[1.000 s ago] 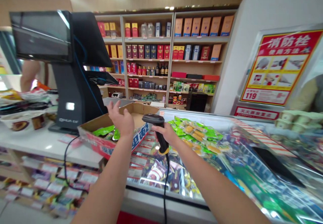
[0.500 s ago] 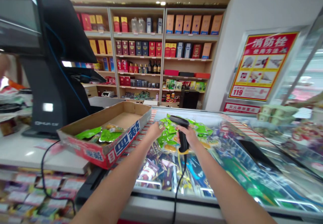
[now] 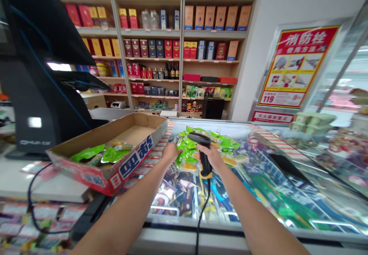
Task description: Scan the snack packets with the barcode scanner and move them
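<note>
My right hand point(image 3: 211, 156) is wrapped round the grip of a black barcode scanner point(image 3: 201, 147) with a yellow band and a black cable hanging down. The scanner's head points at a heap of green snack packets point(image 3: 221, 144) lying on the glass lid of a chest freezer point(image 3: 258, 186). My left hand point(image 3: 170, 152) rests on the left edge of that heap, fingers closed on a green packet point(image 3: 184, 151).
A cardboard tray point(image 3: 115, 159) holding a few green packets sits tilted on the counter edge to the left. A black till terminal point(image 3: 34, 75) stands behind it. Egg cartons point(image 3: 312, 121) lie at the far right; shelves of boxes and bottles fill the back wall.
My left hand left the cardboard tray, where it hung open, and moved right to the heap of green packets. The scanner moved right with it, over the heap.
</note>
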Demonstrator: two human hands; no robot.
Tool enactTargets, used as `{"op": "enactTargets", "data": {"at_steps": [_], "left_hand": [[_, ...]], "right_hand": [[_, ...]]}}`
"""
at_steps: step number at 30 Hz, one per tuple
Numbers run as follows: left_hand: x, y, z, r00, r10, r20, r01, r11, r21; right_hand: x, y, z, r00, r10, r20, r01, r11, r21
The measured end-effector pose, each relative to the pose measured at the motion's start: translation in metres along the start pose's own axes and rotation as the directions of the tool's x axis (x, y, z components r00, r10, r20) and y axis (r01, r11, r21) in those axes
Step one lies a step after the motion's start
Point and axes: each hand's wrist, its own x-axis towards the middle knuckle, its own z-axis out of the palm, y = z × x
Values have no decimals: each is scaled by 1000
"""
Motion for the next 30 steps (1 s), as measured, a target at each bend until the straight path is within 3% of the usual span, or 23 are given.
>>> {"op": "enactTargets", "data": {"at_steps": [5,13,17,20,22,26,30], "left_hand": [[5,-2,-3,993,-61,97,69,995,-75],[5,10,-13,976,-107,190,84,989,121],[4,12,-17,982,-83,170,61,990,131],[5,4,-24,995,-52,85,44,995,85],[8,-3,-30,998,-32,-45,31,999,-25],[10,-7,-39,932,18,-362,-149,929,-338],[2,5,-44,896,90,-435,-272,886,-376]], "right_hand": [[-1,2,3,1000,0,-4,0,1000,-21],[-3,4,4,1000,-6,4,6,998,-57],[-2,4,4,1000,-2,2,2,998,-64],[-2,4,3,1000,3,-4,-3,998,-63],[-2,4,4,1000,6,-3,-6,998,-64],[-3,3,4,1000,-6,22,7,998,-67],[-5,-1,0,993,-56,104,63,996,-58]]}}
